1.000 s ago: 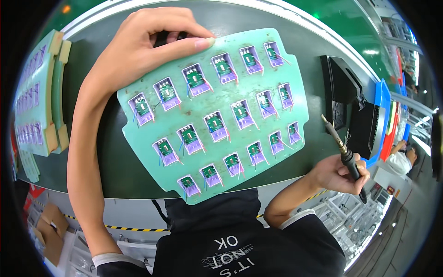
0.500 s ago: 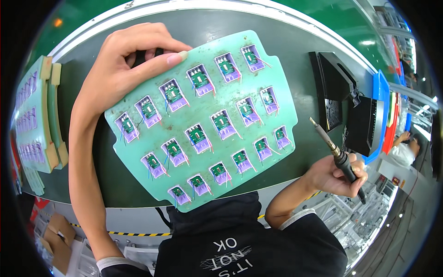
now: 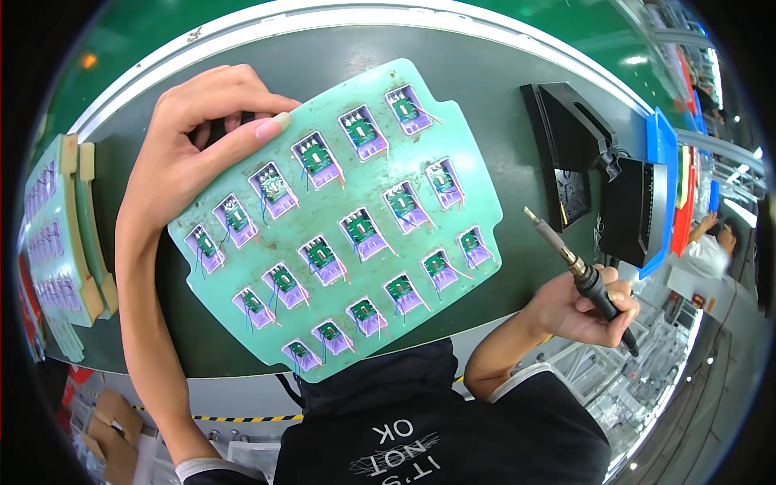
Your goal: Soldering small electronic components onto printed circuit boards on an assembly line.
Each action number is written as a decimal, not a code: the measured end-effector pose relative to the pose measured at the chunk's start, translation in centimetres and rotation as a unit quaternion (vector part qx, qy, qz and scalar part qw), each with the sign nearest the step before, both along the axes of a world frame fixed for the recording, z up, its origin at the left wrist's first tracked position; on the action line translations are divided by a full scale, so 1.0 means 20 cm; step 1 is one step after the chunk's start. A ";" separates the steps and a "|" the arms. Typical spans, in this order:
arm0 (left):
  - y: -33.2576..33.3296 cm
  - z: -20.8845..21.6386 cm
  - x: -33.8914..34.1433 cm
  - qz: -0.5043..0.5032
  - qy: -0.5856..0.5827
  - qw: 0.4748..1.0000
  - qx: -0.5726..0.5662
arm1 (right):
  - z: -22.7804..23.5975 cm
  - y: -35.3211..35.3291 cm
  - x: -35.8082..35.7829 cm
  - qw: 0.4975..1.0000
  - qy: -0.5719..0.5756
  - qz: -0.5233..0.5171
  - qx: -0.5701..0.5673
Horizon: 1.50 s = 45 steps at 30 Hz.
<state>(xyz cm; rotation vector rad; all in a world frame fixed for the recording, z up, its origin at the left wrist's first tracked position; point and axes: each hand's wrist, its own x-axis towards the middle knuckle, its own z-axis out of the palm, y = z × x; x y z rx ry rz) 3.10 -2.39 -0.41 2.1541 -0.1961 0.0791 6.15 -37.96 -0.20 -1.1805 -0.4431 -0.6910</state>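
While your left hand point(image 3: 182, 153), the nearer, pinches the green tray point(image 3: 311, 217) at its eleven-o'clock edge, that tray lies between your hands, long axis running eight to two; your right hand point(image 3: 578, 315), wrapped round the soldering iron point(image 3: 576, 268), sits apart at four o'clock.

Bright, cool, fairly even light falls across the table point(image 3: 489, 85) and the green tray point(image 3: 469, 194), whose wires and circuit boards look crisp, while thin white light strips point(image 3: 740, 212) burn out at far right. A white glare spot and a small orange glow point(image 3: 89, 61) stand out on the green surface point(image 3: 598, 48) beyond. Fisheye distortion bows the table's white border point(image 3: 323, 20) into an arc, squeezes the margins, blackens the corners and leaves the distant person point(image 3: 709, 252) soft.
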 end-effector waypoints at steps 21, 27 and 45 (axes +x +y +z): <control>-0.23 0.24 -0.76 0.341 0.246 0.882 -0.211 | 0.04 0.04 0.00 1.000 0.017 0.010 0.002; -0.33 0.19 -0.74 0.324 0.246 0.876 -0.258 | 0.10 0.06 0.03 0.998 -0.028 0.055 -0.009; -0.48 0.25 -0.02 -0.074 0.007 0.978 0.195 | 0.13 0.08 0.11 0.978 -0.027 0.125 -0.164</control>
